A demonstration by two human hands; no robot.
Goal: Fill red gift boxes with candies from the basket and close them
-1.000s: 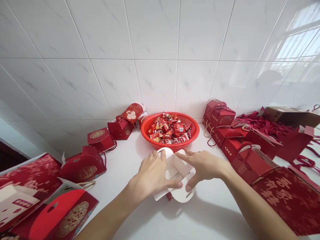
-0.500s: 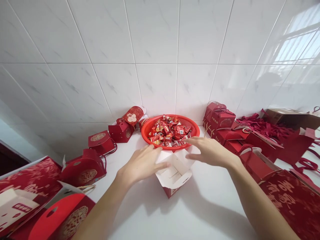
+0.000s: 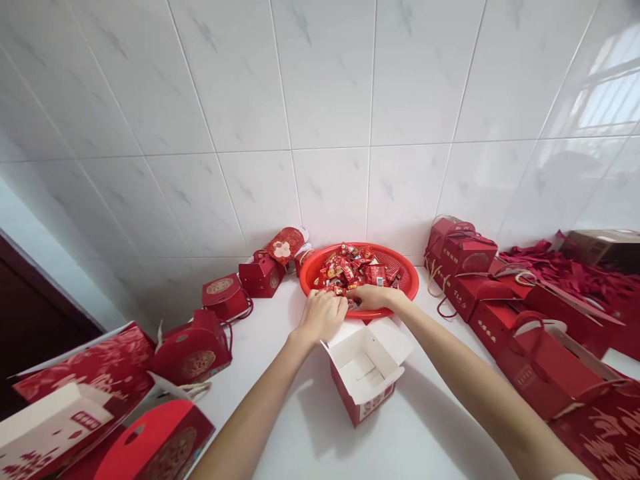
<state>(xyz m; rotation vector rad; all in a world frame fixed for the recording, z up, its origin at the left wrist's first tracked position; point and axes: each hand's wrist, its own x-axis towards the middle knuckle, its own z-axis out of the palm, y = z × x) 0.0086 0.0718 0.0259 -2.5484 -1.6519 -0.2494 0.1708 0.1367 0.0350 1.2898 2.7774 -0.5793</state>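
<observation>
A red plastic basket [image 3: 411,283] heaped with red-wrapped candies [image 3: 350,265] stands against the wall. My left hand [image 3: 323,315] is at the basket's front left rim, its fingers curled over the candies there; what they hold is hidden. Just right of it, my right hand [image 3: 369,298] reaches into the basket with fingertips down among the candies, closed on something I cannot make out. In front of the basket stands a small red box [image 3: 363,383] with its white flaps spread and its white inside bare.
Red gift boxes [image 3: 225,295] line the left side, with larger ones [image 3: 125,367] nearer. More red boxes [image 3: 463,253] run down the right side. Dark red ribbons [image 3: 575,273] and a brown carton [image 3: 600,247] lie at the far right, before a tiled wall [image 3: 330,187].
Both hands have moved from above the open box to the candies in the basket, and their fingers have closed. The view has shifted slightly, so the whole box now shows.
</observation>
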